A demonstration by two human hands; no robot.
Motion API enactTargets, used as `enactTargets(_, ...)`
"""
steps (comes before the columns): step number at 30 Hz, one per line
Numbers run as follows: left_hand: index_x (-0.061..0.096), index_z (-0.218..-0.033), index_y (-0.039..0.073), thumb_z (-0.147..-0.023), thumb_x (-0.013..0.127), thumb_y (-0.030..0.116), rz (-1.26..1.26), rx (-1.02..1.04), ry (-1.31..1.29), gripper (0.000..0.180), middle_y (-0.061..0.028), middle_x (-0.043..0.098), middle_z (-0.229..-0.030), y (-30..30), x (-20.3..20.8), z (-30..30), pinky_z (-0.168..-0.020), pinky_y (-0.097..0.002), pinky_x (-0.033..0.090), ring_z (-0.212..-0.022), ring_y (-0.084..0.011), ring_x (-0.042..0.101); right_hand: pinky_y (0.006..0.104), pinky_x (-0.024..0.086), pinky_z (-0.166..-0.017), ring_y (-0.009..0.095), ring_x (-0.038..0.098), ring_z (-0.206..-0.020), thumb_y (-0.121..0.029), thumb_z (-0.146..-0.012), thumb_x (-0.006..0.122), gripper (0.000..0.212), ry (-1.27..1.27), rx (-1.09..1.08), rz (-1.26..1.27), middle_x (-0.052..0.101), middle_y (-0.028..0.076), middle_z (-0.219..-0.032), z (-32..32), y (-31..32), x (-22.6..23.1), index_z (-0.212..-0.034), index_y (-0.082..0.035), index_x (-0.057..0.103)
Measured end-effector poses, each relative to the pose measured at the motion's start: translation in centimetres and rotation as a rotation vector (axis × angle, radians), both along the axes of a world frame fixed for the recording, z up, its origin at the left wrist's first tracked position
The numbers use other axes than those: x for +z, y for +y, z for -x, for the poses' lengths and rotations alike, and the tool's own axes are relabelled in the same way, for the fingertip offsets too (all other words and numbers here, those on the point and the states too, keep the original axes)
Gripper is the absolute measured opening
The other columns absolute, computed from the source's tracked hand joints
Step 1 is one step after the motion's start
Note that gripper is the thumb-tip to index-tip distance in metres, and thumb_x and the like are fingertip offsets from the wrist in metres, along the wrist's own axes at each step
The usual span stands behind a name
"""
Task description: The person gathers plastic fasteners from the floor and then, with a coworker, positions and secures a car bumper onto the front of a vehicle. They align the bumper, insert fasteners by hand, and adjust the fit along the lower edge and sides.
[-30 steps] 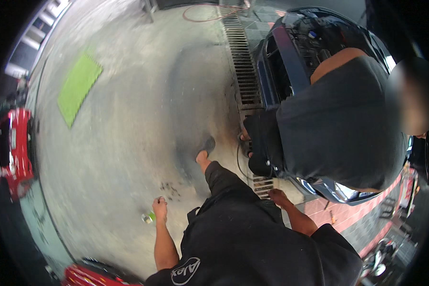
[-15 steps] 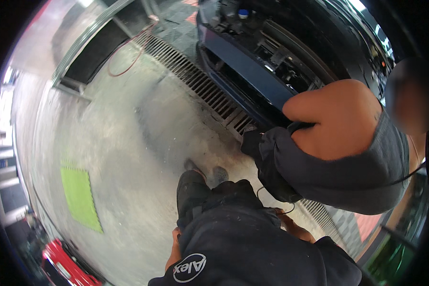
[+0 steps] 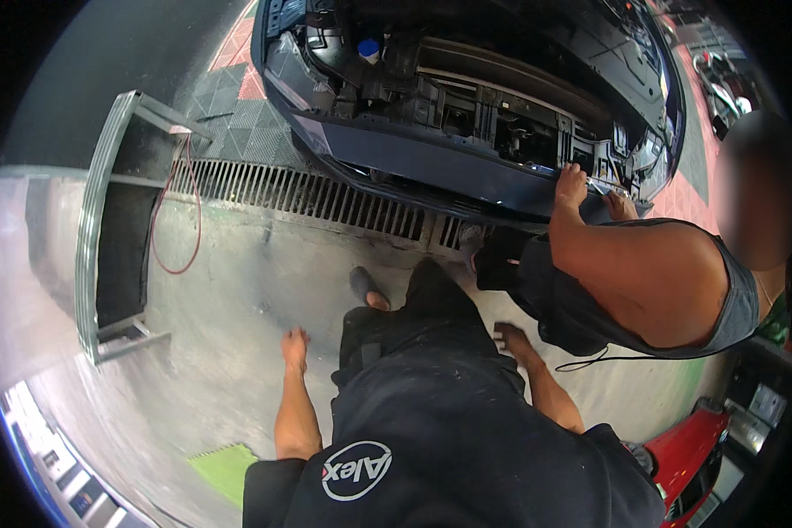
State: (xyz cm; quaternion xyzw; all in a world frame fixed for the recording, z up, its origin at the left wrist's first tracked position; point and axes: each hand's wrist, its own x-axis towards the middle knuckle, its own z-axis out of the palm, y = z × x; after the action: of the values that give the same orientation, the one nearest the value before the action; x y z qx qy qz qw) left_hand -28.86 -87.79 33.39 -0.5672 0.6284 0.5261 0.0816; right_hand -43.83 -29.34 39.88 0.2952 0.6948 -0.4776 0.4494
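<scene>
Occupying the upper part of the view, the dark blue car (image 3: 466, 114) turns its front to the person, and its engine bay (image 3: 510, 110) lies open to the eye. On the side of the person away from this car, a red car (image 3: 700, 449) is partly visible. A drain grate (image 3: 299, 195) runs along the front of the dark blue car. Close to the right part of the car's front, a co-worker (image 3: 642, 282) leans and touches its front edge. At the left of the car is a metal-framed stand (image 3: 90, 255). In front of the car, across the grate, are the person's black trousers (image 3: 444, 312). A green mat (image 3: 227, 473) lies farther from the car than the trousers. A thin red hose (image 3: 200, 231) hangs in a loop between stand and car.

The left hand (image 3: 296, 346), well apart from the car, is half open, its fingers loosely bent; I see nothing held. The right hand (image 3: 512, 341), also apart from the car, is beside the trousers, its fingers partly spread, seemingly holding nothing. Inside the car's bay sits a blue cap (image 3: 369, 49).
</scene>
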Motion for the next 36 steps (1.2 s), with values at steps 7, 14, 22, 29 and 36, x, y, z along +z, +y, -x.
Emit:
enactTargets(7, 0.050, -0.142, -0.001, -0.102, 0.052, 0.047, -0.184, -0.153, 0.193, 0.063, -0.0180, 0.063, -0.134, -7.7, 6.1, 27.4, -0.090, -0.0394, 0.050, -0.114, -0.0277, 0.064, 0.0429, 0.046, -0.101, 0.025, 0.060, -0.120, -0.057, -0.096, 0.062, 0.071, 0.282, -0.326, 0.136, 0.062, 0.012, -0.135, 15.7, -11.9, 4.1, -0.142, -0.003, 0.052)
enactTargets(14, 0.026, -0.158, 0.005, -0.097, 0.052, 0.068, -0.396, -0.040, 0.316, 0.091, -0.0219, 0.049, -0.147, -5.9, 6.3, 43.5, -0.092, -0.0404, 0.050, -0.113, -0.0284, 0.064, 0.0442, 0.041, -0.110, 0.030, 0.050, -0.134, -0.069, -0.090, 0.063, 0.103, 0.192, -0.794, 0.424, 0.043, 0.023, -0.152, 26.8, -19.4, 1.6, -0.157, 0.001, 0.025)
enactTargets(22, 0.007, -0.165, 0.017, -0.087, 0.055, 0.081, -0.562, -0.166, 0.210, 0.112, -0.0203, 0.025, -0.163, -6.5, 6.3, 51.5, -0.091, -0.0465, 0.053, -0.123, -0.0395, 0.057, 0.0493, 0.033, -0.118, 0.042, 0.035, -0.145, -0.072, -0.083, 0.070, 0.133, 0.124, -1.193, 0.467, 0.004, 0.028, -0.166, 29.7, -23.9, 1.0, -0.160, -0.002, -0.013)
enactTargets(29, 0.050, -0.135, 0.007, -0.100, 0.056, 0.060, -0.587, -0.291, 0.168, 0.064, -0.0111, 0.060, -0.127, -10.4, 3.5, 53.2, -0.085, -0.0429, 0.052, -0.107, -0.0241, 0.062, 0.0504, 0.035, -0.116, 0.043, 0.040, -0.141, -0.069, -0.085, 0.071, 0.116, 0.245, -1.260, 0.388, 0.030, 0.027, -0.158, 32.5, -26.7, 0.8, -0.160, -0.004, 0.012)
enactTargets(36, 0.058, -0.109, -0.004, -0.098, 0.066, 0.052, -0.542, -0.327, 0.163, 0.058, -0.0127, 0.063, -0.091, -11.7, 2.9, 54.0, -0.077, -0.0352, 0.057, -0.081, -0.0239, 0.068, 0.0524, 0.035, -0.114, 0.040, 0.048, -0.134, -0.068, -0.087, 0.069, 0.103, 0.219, -1.374, 0.239, 0.041, 0.024, -0.154, 32.3, -27.5, -1.0, -0.154, 0.001, 0.031)
